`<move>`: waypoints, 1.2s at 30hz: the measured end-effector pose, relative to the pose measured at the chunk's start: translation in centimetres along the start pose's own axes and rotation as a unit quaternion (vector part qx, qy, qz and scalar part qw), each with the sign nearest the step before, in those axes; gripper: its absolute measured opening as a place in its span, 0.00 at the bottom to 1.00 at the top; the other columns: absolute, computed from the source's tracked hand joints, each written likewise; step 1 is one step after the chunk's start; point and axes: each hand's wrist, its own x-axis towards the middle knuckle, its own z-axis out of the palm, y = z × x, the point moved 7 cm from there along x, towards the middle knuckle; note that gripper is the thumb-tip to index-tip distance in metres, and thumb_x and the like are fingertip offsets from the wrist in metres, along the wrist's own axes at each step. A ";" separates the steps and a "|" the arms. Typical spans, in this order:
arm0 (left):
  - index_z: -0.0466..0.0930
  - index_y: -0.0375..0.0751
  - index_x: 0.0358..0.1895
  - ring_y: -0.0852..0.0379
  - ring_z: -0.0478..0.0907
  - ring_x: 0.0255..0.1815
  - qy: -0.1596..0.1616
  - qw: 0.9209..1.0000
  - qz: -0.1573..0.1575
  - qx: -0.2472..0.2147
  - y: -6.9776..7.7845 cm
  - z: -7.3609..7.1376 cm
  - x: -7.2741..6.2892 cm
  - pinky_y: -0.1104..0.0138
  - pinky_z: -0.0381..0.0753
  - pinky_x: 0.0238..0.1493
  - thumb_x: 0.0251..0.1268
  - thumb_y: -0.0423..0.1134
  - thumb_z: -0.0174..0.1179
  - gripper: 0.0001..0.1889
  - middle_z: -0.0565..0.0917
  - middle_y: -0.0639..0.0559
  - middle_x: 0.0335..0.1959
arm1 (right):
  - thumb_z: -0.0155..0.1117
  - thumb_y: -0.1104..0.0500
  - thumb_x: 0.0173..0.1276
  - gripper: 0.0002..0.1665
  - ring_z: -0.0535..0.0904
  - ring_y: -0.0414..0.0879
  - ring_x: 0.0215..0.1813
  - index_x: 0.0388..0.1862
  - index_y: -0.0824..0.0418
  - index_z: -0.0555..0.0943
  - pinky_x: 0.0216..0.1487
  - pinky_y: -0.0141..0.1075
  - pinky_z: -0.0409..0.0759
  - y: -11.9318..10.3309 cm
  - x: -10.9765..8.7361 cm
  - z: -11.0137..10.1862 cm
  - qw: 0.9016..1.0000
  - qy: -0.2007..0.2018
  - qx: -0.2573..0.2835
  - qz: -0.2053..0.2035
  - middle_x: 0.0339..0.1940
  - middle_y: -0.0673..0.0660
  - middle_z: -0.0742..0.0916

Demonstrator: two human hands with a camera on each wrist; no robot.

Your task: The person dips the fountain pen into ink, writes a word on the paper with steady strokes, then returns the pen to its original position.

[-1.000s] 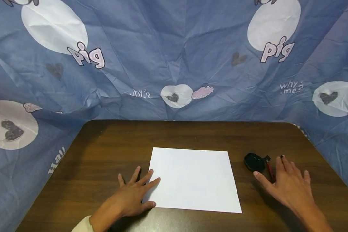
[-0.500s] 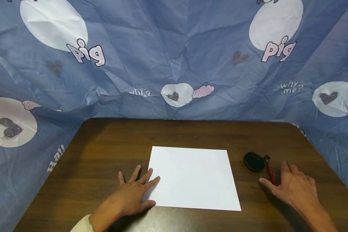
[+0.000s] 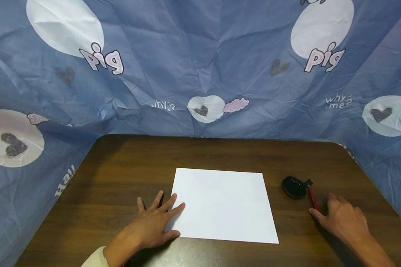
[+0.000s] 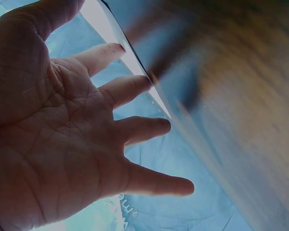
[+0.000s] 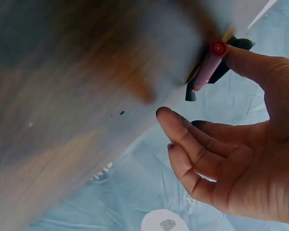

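Observation:
A blank sheet of white paper [image 3: 224, 205] lies flat on the brown table. My left hand [image 3: 150, 226] rests at its left edge with fingers spread, the index fingertip and thumb overlapping the sheet; in the left wrist view the palm [image 4: 72, 130] holds nothing. Right of the paper lies a slim red-handled tool [image 3: 312, 198] with a dark head, beside a black rounded object [image 3: 293, 187]. My right hand [image 3: 345, 220] is low at the handle's near end. In the right wrist view the thumb meets the red handle [image 5: 211, 67], while the loosely bent fingers [image 5: 202, 139] stay apart from it.
The wooden table [image 3: 147, 155] has rounded far corners. A blue printed cloth [image 3: 173, 66] hangs behind it and down both sides. A pale sleeve [image 3: 97, 258] shows at my left wrist.
My right hand has drawn back toward me from above the red-handled tool, lowering and bending its fingers, with the thumb now at the handle's near end. My left hand stays put.

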 end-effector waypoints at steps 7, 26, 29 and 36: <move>0.63 0.60 0.76 0.32 0.47 0.78 0.004 1.000 0.002 0.009 0.1 -0.2 0.3 0.19 0.41 0.55 0.63 0.62 0.63 0.39 0.58 0.48 0.79 | 0.71 0.46 0.62 0.39 0.77 0.58 0.20 0.49 0.82 0.70 0.17 0.51 0.73 0.3 1.2 0.1 1.000 -0.018 0.023 0.010 0.24 0.69 0.80; 0.64 0.59 0.76 0.30 0.50 0.77 -0.001 1.000 0.001 0.010 0.0 0.4 -0.4 0.19 0.41 0.56 0.63 0.61 0.63 0.38 0.59 0.47 0.79 | 0.65 0.60 0.66 0.12 0.80 0.61 0.28 0.38 0.69 0.75 0.23 0.55 0.75 0.4 1.8 1.7 0.993 -0.101 0.042 0.054 0.23 0.62 0.80; 0.64 0.59 0.76 0.29 0.51 0.76 0.005 1.000 0.003 0.012 0.1 0.3 -0.3 0.19 0.41 0.56 0.63 0.62 0.63 0.38 0.60 0.47 0.78 | 0.66 0.61 0.65 0.18 0.81 0.61 0.27 0.47 0.72 0.74 0.22 0.54 0.75 0.4 1.9 1.5 0.993 -0.095 0.042 0.050 0.24 0.64 0.82; 0.64 0.58 0.76 0.29 0.52 0.76 0.009 1.000 0.005 0.015 0.1 0.2 -0.1 0.19 0.41 0.56 0.63 0.62 0.62 0.38 0.60 0.46 0.78 | 0.67 0.59 0.65 0.28 0.81 0.64 0.29 0.56 0.76 0.71 0.23 0.54 0.76 0.7 2.2 1.4 0.992 -0.108 0.032 0.058 0.30 0.72 0.83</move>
